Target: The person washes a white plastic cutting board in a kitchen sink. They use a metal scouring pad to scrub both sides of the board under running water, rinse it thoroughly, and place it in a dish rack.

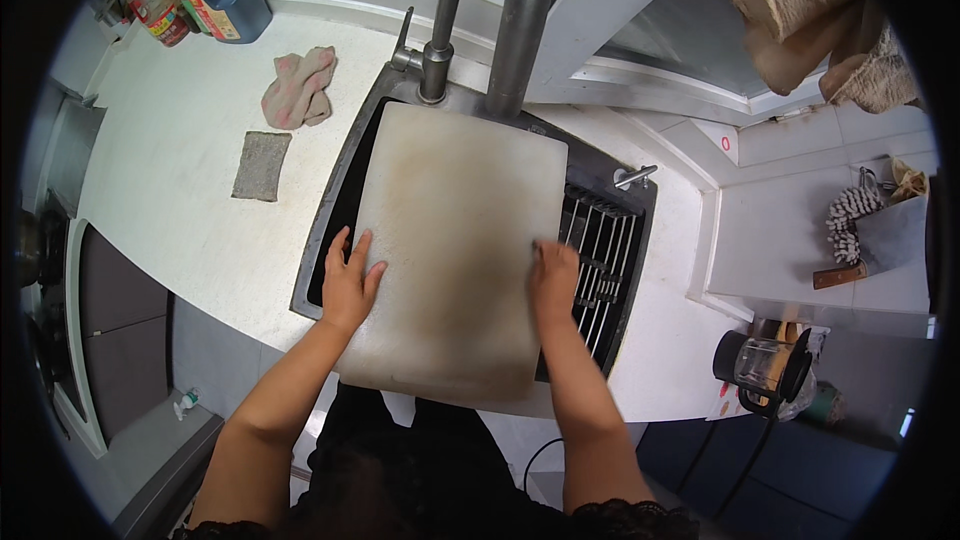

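Note:
A large pale cutting board (450, 230), browned in its middle, lies across the dark sink (310, 270), its near end reaching past the counter's front edge. My left hand (347, 285) rests at the board's left edge with fingers spread and the thumb over the surface. At the opposite edge my right hand (556, 280) is closed, its fingers curled against the board and slightly blurred; their tips are partly hidden. Grey faucet pipes (520, 30) rise behind the board's far end. To the board's right a metal rack (600, 260) shows in the sink.
Left on the white counter (170, 180) lie a crumpled pinkish cloth (300, 87) and a grey scouring pad (262, 166). Bottles (225, 0) stand at the back left. A cleaver (880, 240) hangs by the right wall, near a blender jug (765, 365).

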Motion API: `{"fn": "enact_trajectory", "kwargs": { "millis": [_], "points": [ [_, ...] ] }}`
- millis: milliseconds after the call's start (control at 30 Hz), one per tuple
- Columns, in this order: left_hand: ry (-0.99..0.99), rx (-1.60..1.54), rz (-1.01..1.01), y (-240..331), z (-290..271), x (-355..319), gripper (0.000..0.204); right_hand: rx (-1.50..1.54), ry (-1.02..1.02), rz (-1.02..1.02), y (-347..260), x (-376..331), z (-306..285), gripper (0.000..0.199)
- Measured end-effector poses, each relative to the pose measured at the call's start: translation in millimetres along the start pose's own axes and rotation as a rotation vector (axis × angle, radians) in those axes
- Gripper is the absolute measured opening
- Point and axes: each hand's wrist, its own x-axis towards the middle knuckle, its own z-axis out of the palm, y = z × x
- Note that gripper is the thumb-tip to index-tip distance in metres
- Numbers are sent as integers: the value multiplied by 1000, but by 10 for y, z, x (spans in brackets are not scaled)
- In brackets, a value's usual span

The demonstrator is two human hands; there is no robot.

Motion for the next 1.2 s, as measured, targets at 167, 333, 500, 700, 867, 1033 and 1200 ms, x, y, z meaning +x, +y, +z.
{"fn": "enact_trajectory", "kwargs": {
  "millis": [167,333,500,700,867,1033,1200],
  "points": [
    [-29,-35,-31,-55,33,-35,53,6,-50,11,-13,-104,-157,22],
    [-22,-101,1,-2,43,18,53,-8,18,95,416,630,52,18],
    [-12,-146,-24,-49,28,-3,52,44,-118,-16,270,172,-65,16],
    [-1,-114,8,-70,58,-7,52,13,-100,-16,317,390,-3,15],
    [-2,-117,9,-36,59,-8,53,5,-80,25,471,683,88,12],
    [25,-115,11,-88,56,-29,52,70,-197,-5,195,123,-127,11],
    [16,-114,7,-60,80,4,52,21,-96,26,439,701,96,9]
  ]
}}
